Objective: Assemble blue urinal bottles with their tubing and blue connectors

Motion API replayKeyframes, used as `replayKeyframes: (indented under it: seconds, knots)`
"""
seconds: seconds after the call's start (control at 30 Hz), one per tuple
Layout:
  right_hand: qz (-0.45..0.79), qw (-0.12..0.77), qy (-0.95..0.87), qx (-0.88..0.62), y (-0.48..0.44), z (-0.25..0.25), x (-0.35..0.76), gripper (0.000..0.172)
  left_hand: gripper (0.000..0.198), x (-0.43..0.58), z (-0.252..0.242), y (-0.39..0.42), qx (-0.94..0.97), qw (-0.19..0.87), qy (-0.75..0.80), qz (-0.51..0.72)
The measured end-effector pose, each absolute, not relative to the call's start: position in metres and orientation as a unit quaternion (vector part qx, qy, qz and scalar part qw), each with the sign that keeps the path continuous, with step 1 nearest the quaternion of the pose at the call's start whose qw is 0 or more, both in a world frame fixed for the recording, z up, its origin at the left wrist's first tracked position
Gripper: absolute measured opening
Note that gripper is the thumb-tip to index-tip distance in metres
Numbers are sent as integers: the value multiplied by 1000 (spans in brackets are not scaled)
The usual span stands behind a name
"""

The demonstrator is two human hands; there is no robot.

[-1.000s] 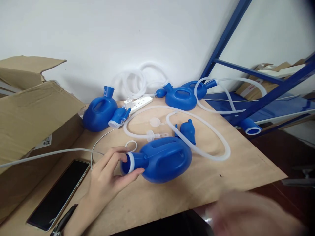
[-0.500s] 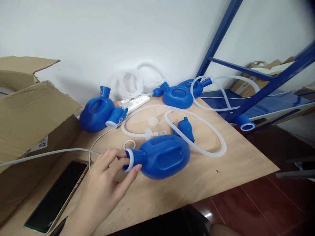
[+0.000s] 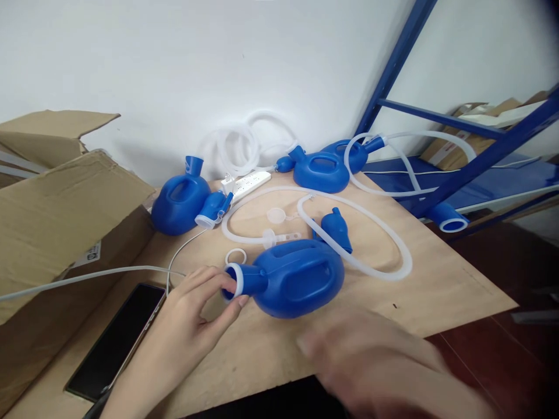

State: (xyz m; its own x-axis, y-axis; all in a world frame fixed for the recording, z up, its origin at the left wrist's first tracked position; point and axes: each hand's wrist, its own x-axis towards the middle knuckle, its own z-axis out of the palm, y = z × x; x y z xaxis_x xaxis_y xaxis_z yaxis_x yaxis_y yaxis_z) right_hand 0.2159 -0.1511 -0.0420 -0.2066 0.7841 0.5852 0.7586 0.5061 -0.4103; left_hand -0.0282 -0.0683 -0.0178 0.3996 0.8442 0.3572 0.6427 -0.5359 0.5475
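- The blue bottle lies on its side on the brown tabletop, rounded and smooth, with a seam along its body and a recessed handle.
- Its short neck points left, ending in a mouth edged by a white ring.
- The left hand grips that mouth, fingers inside, thumb outside.
- The right hand is near the bottle, blurred; its grip cannot be told.

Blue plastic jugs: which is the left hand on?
The nearest blue plastic jug: the left hand has fingers in its white-rimmed mouth; the other three sit back toward the wall.
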Motion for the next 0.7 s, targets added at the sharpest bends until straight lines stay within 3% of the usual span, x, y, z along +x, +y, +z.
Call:
replayKeyframes:
  seconds: [0.07, 0.17, 0.23, 0.43, 0.7]
  knots:
    - [65, 398, -804, -436, -117, -43, 202, 18, 23, -28, -18, -66, 821, 183, 451, 299]
    - [9, 354, -829, -432, -79, -58, 184, 53, 26, -27, -21, -66, 824, 200, 452, 275]
    - [-26, 311, -842, -440, -67, -72, 175, 67, 26, -27, -24, -67, 824, 201, 457, 266]
    - [-46, 329, -831, -446, -64, -93, 169, 47, 28, -26, -26, -67, 822, 217, 458, 259]
    - [-44, 321, -836, -443, -63, -90, 170, 46, 28, -32, -23, -60, 800, 291, 462, 249]
